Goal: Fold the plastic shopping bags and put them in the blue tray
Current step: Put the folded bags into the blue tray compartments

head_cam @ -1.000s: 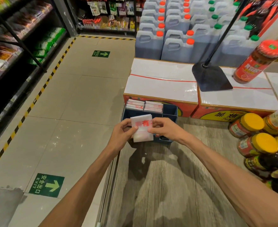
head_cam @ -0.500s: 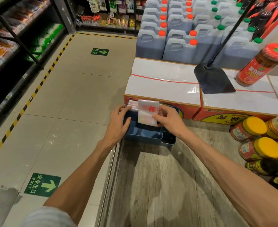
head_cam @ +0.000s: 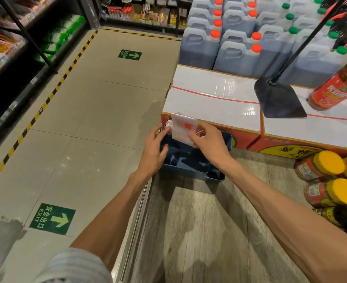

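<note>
A folded white plastic bag with red print (head_cam: 184, 128) stands upright over the far end of the blue tray (head_cam: 191, 168), which sits on the wooden counter's far left corner. My right hand (head_cam: 208, 142) pinches the bag's lower right edge. My left hand (head_cam: 154, 149) rests on the tray's left rim, its fingertips touching a stack of folded bags (head_cam: 168, 125) at the tray's far left. The held bag hides most of that stack. The tray's near compartments hold nothing.
Sealed cartons with white tops (head_cam: 213, 103) stand right behind the tray. A black stand base (head_cam: 278, 101) and a red sauce bottle (head_cam: 336, 88) sit on them. Yellow-lidded jars (head_cam: 329, 178) crowd the counter's right side. Tiled floor lies left of the counter.
Both hands carried the folded bag from above the counter forward to the tray's far end. My left hand let go of the bag and came to rest on the tray's left rim.
</note>
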